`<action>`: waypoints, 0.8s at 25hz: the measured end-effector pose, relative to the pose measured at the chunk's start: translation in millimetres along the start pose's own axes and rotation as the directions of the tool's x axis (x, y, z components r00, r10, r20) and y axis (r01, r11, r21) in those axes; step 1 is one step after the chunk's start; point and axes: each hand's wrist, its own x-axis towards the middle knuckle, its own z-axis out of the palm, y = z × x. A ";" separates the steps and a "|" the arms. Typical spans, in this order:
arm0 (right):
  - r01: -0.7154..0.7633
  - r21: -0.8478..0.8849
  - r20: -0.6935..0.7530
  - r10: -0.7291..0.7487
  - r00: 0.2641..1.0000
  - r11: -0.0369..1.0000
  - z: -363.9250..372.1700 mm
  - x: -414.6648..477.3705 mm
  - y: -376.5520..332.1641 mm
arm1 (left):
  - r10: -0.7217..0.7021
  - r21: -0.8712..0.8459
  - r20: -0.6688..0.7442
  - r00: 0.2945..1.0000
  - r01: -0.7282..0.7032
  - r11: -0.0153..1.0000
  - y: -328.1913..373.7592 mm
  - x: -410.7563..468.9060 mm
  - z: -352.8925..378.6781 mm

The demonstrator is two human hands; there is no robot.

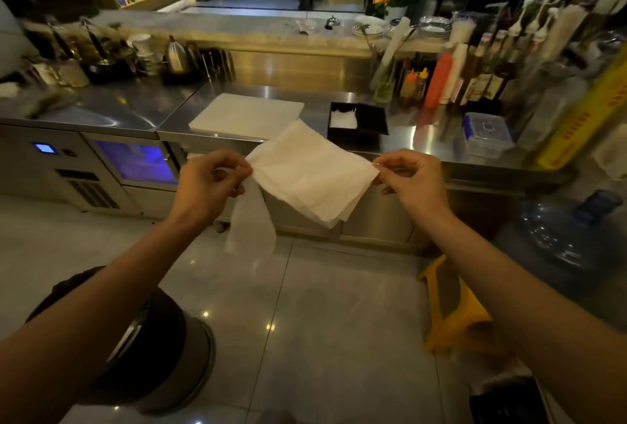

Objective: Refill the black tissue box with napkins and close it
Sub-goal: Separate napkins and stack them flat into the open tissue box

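Observation:
I hold a white napkin (310, 172) spread in the air in front of the steel counter (135, 111). My left hand (210, 179) pinches its left corner, and a loose strip of tissue hangs down below that hand. My right hand (409, 176) pinches the napkin's right corner. The black tissue box (358, 121) sits open on the counter beyond the napkin, with white napkins inside its left half and its dark lid raised on the right.
A white cutting board (247, 115) lies left of the box. Sauce and syrup bottles (451, 81) and a clear plastic container (485, 135) crowd the counter's right. On the floor stand a round bin (163, 349), a yellow stool (454, 308) and a water jug (563, 237).

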 end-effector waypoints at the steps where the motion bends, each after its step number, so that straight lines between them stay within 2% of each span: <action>1: -0.001 -0.006 0.002 0.001 1.000 1.000 -2.1 10.7 8.5 | 0.010 0.016 0.014 1.000 -0.010 1.000 0.9 9.5 6.3; 6: -0.022 -0.012 0.021 0.022 1.000 1.000 1.1 77.7 47.7 | 0.027 0.068 0.046 0.999 -0.030 0.997 -13.1 79.5 32.8; 14: -0.091 0.013 -0.044 0.092 0.995 0.996 38.2 189.2 91.5 | 0.071 -0.042 0.139 0.988 -0.066 0.997 -56.0 226.1 60.2; 20: -0.191 0.009 -0.090 0.191 0.977 0.982 61.1 263.4 122.4 | 0.126 -0.034 0.232 0.965 -0.121 0.992 -93.3 318.7 84.7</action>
